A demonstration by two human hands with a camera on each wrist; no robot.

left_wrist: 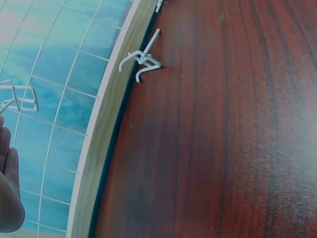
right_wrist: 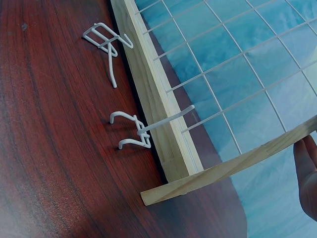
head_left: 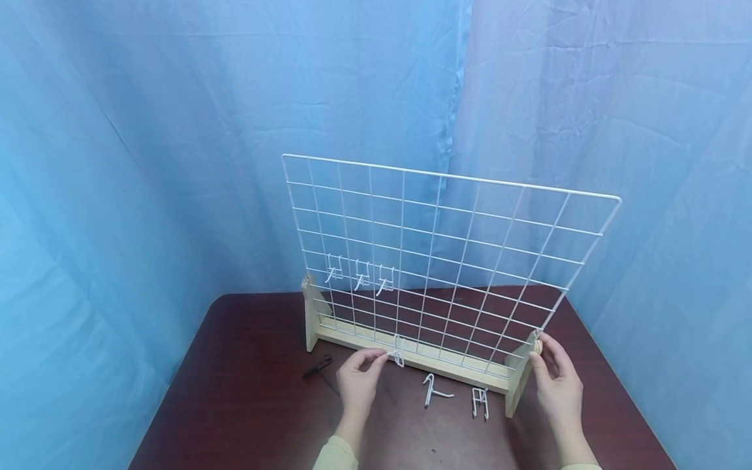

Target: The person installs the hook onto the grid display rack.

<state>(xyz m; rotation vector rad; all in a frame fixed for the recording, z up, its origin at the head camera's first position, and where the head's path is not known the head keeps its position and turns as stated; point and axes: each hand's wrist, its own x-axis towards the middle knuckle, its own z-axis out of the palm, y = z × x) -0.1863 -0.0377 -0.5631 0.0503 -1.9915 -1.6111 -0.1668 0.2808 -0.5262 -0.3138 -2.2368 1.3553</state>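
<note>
Head view: the left hand (head_left: 358, 382) pinches a white hook (head_left: 399, 353) between thumb and forefinger, right at the bottom wires of the grid (head_left: 446, 261), just above the wooden base (head_left: 411, 352). Held that close, the hook seems to be lined up with a wire. The right hand (head_left: 555, 378) curls round the base's right foot (head_left: 521, 378), thumb near the top, apparently to keep the grid from tipping. Three hooks (head_left: 360, 274) hang in a row on the grid's left. Two spare hooks (head_left: 436, 390) (head_left: 480, 402) lie on the table (head_left: 247, 405) in front of the base, within easy reach. A small dark tool (head_left: 317, 367) lies to the left.

Left wrist view: only the edge of the hand (left_wrist: 9, 188) shows, so the grip cannot be judged here. One hook (left_wrist: 141, 62) lies just beside the base (left_wrist: 99, 148); another (left_wrist: 20, 99) shows against the grid.

Right wrist view: fingertips (right_wrist: 307, 173) touch the end of the foot (right_wrist: 228, 171). Two hooks (right_wrist: 133, 131) (right_wrist: 106, 42) lie on the table beside the base.
</note>
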